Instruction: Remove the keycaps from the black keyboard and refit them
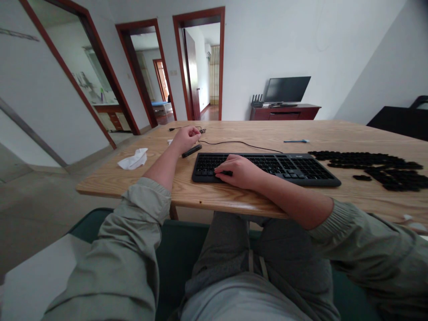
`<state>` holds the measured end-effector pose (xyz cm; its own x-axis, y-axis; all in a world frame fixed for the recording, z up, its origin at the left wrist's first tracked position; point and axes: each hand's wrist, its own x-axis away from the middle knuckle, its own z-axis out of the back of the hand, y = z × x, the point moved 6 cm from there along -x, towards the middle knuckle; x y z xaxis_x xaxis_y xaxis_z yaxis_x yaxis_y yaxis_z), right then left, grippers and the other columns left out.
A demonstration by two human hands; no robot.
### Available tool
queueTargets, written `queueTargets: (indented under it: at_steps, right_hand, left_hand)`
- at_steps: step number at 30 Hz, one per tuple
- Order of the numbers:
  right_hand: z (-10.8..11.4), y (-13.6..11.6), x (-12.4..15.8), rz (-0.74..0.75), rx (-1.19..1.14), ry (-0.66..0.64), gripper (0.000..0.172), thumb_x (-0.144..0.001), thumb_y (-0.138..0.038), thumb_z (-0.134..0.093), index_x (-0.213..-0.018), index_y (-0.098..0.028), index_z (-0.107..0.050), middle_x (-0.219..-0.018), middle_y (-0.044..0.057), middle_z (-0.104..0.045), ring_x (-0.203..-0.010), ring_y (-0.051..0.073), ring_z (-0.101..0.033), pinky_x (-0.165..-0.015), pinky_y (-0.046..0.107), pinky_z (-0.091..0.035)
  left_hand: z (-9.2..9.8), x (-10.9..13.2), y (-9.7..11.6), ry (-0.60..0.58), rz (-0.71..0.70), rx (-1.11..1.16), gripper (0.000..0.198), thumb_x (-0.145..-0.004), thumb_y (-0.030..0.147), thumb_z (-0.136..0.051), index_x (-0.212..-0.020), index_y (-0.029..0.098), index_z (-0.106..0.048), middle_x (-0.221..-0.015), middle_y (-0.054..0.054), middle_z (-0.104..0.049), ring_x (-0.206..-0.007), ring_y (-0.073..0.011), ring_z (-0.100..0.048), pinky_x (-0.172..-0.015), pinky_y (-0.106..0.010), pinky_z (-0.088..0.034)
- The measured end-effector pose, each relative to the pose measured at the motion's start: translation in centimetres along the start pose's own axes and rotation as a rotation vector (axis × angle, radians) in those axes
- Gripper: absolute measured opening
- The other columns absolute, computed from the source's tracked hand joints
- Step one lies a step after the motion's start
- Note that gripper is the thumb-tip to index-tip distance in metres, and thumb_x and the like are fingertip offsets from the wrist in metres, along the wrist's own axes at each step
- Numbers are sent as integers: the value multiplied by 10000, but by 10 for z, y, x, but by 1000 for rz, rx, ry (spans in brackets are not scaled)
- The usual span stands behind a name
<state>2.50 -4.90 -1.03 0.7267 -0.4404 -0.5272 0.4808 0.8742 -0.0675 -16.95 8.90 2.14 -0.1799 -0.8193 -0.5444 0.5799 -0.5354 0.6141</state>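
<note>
Black keycap [227,173] sits pinched in the right hand's [239,173] fingers over the keyboard [301,168]. Left hand [185,139] curls closed beside a cable [237,142].

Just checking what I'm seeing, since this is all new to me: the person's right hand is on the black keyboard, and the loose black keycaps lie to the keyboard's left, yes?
Not quite: the loose black keycaps lie to the right of the keyboard, not its left, as the head view shows. The right hand is on the keyboard, as you said.
</note>
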Motion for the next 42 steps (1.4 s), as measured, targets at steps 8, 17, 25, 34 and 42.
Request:
queueTargets:
  at_steps: [8,17,25,34,42]
  right_hand:
    - [0,-1,2,-3,-3,-6,201,-890,-218,-625,-1004,-183,-787,-909,59,-772,-789,190,-620,-768,316,-492]
    - [2,-7,3,48,-10,7,250,-857,-198,-595,-1012,-160,-789,-977,64,-775,-789,197,-634,-810,344,-501]
    - [2,-16,13,97,80,-52,481,-765,-183,-589,-1227,-116,-706,-1196,91,-716,-967,266,-570,-906,426,-466]
    - [-3,-18,13,52,129,-35,438,-797,-196,-569,-1198,-108,-722,-1140,98,-735,-967,268,-586,-896,418,-468]
    - [-7,-23,13,4,186,-69,367,-818,-211,-565,-1122,-130,-754,-1153,99,-730,-975,279,-593,-885,427,-465]
  left_hand:
    - [1,-1,1,10,-19,-30,132,-800,301,-623,-809,170,-643,-683,-13,-579,-632,-138,-504,-589,-273,-384]
    - [1,4,8,-9,-5,-28,107,-790,280,-627,-793,173,-638,-665,-6,-561,-612,-131,-482,-577,-271,-367]
    - [-2,4,10,-10,-6,-50,88,-786,264,-627,-787,176,-628,-661,-5,-571,-622,-140,-490,-593,-282,-374]
    - [-7,4,4,-25,5,-18,74,-779,269,-640,-777,198,-619,-664,-1,-591,-632,-146,-512,-605,-285,-388]
    - [-9,3,2,-33,9,-34,127,-765,310,-648,-785,185,-646,-647,-8,-573,-607,-144,-485,-590,-284,-372]
